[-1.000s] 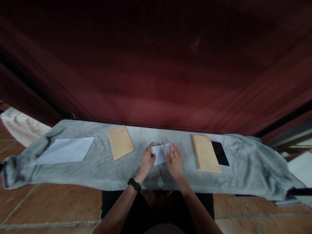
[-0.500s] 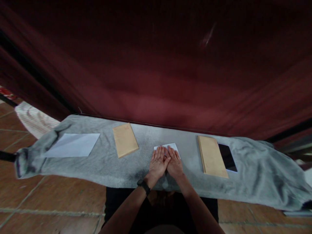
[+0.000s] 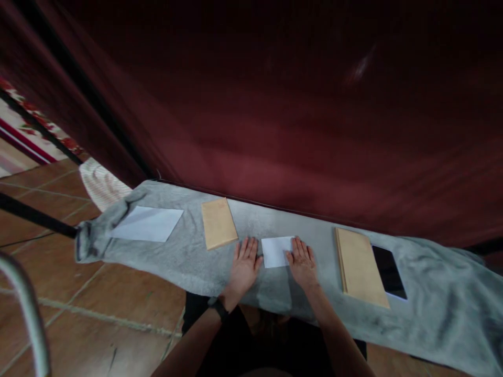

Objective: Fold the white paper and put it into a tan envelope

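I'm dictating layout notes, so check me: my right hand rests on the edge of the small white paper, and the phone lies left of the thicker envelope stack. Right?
One slip: the phone lies right of the thicker envelope stack, as the head view shows. Your right hand does rest on the edge of the small white paper.

The small white sheet and larger white sheet look like smooth, matt paper; the single brown envelope and stacked brown envelopes, matt kraft-like paper. The grey blanket is soft-looking, napped cloth. The phone has a smooth, dark, glassy face, and the floor tiles a faint sheen.
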A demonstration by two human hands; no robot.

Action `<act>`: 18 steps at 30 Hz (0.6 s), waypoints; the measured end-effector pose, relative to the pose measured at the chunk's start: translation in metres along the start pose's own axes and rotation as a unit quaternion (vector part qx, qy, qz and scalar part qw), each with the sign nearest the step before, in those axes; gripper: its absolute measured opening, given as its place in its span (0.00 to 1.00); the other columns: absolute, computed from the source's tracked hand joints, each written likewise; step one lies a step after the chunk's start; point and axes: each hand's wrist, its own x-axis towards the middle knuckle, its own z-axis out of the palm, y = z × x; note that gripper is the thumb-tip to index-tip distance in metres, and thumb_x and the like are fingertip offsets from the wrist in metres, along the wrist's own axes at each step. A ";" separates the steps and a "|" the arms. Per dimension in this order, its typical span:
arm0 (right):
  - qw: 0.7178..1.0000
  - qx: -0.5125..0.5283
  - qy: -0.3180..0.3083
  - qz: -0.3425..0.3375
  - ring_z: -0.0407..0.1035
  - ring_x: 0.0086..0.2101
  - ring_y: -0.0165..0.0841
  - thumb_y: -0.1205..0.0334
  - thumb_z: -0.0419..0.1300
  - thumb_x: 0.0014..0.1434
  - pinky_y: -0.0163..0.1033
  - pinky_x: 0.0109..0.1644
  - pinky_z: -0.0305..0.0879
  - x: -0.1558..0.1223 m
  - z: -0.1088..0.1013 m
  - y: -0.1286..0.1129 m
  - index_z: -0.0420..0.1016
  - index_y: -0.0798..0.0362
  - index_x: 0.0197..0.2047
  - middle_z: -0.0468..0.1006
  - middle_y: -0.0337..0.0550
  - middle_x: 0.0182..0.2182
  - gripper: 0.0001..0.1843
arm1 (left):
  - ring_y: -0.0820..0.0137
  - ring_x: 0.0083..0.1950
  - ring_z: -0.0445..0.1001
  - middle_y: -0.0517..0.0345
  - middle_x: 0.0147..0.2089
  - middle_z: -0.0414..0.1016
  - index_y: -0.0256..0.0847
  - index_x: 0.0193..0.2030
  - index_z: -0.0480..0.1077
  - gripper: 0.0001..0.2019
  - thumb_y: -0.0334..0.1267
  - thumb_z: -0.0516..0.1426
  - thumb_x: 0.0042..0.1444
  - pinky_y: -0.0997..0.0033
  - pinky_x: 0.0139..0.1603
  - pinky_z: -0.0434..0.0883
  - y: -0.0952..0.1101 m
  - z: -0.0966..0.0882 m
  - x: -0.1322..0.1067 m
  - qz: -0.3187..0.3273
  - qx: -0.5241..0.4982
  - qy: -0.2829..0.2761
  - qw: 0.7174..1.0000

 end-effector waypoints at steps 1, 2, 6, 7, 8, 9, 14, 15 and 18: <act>1.000 0.002 0.002 -0.001 0.60 0.65 0.49 0.48 0.41 0.74 0.60 0.69 0.51 0.000 0.001 0.000 0.58 0.57 0.72 0.65 0.58 0.66 0.31 | 0.54 0.77 0.49 0.45 0.73 0.59 0.38 0.72 0.58 0.27 0.43 0.47 0.69 0.44 0.75 0.46 -0.012 -0.009 0.000 -0.031 0.015 0.024 0.999; 1.000 0.003 0.003 -0.002 0.60 0.65 0.49 0.47 0.41 0.74 0.60 0.69 0.51 0.000 0.002 0.000 0.59 0.58 0.72 0.65 0.59 0.66 0.32 | 0.52 0.77 0.48 0.43 0.74 0.57 0.38 0.72 0.57 0.27 0.41 0.47 0.68 0.42 0.74 0.46 -0.024 -0.018 0.000 -0.074 0.035 0.053 0.995; 1.000 0.008 0.006 -0.002 0.60 0.65 0.49 0.46 0.40 0.74 0.60 0.69 0.51 -0.002 0.005 0.002 0.59 0.58 0.72 0.65 0.59 0.66 0.33 | 0.51 0.70 0.62 0.40 0.69 0.64 0.38 0.66 0.64 0.22 0.35 0.49 0.67 0.49 0.66 0.64 -0.074 -0.047 -0.001 -0.146 0.084 0.048 0.984; 1.000 0.009 0.007 -0.002 0.60 0.65 0.49 0.46 0.40 0.74 0.60 0.69 0.51 -0.002 0.005 0.003 0.59 0.58 0.71 0.65 0.59 0.66 0.33 | 0.54 0.65 0.68 0.42 0.65 0.70 0.40 0.62 0.67 0.19 0.34 0.48 0.67 0.54 0.62 0.68 -0.083 -0.052 -0.001 -0.133 0.087 0.024 0.987; 1.000 0.011 0.008 -0.003 0.60 0.65 0.49 0.46 0.40 0.74 0.61 0.69 0.51 -0.002 0.005 0.004 0.59 0.57 0.71 0.65 0.59 0.66 0.33 | 0.57 0.61 0.72 0.44 0.61 0.73 0.41 0.59 0.69 0.18 0.32 0.48 0.67 0.57 0.58 0.70 -0.091 -0.057 -0.002 -0.115 0.092 0.003 0.989; 1.000 0.015 0.007 -0.003 0.60 0.65 0.49 0.46 0.41 0.74 0.61 0.69 0.51 -0.002 0.005 0.005 0.59 0.57 0.71 0.65 0.59 0.66 0.32 | 0.59 0.57 0.74 0.46 0.57 0.75 0.42 0.57 0.70 0.17 0.30 0.47 0.66 0.59 0.55 0.71 -0.096 -0.060 -0.002 -0.098 0.095 -0.012 0.991; 0.994 0.102 0.030 0.024 0.57 0.66 0.50 0.46 0.43 0.73 0.64 0.69 0.53 0.001 -0.001 -0.007 0.65 0.59 0.67 0.64 0.60 0.66 0.32 | 0.58 0.52 0.74 0.46 0.50 0.76 0.41 0.55 0.71 0.19 0.26 0.47 0.64 0.58 0.53 0.70 -0.090 -0.072 -0.001 -0.042 0.097 -0.004 0.994; 0.988 0.143 0.029 0.041 0.57 0.66 0.50 0.45 0.44 0.72 0.63 0.69 0.54 0.002 -0.004 -0.016 0.65 0.58 0.67 0.65 0.60 0.66 0.32 | 0.57 0.52 0.74 0.46 0.49 0.76 0.41 0.55 0.72 0.18 0.27 0.48 0.64 0.58 0.52 0.70 -0.081 -0.073 -0.003 -0.026 0.096 0.004 0.995; 0.936 0.325 -0.031 0.131 0.62 0.63 0.48 0.43 0.49 0.69 0.59 0.67 0.59 0.003 -0.012 -0.059 0.69 0.54 0.64 0.69 0.57 0.64 0.31 | 0.57 0.51 0.74 0.47 0.46 0.76 0.40 0.53 0.72 0.15 0.27 0.50 0.63 0.60 0.49 0.72 -0.041 -0.071 -0.014 0.022 0.092 0.023 0.995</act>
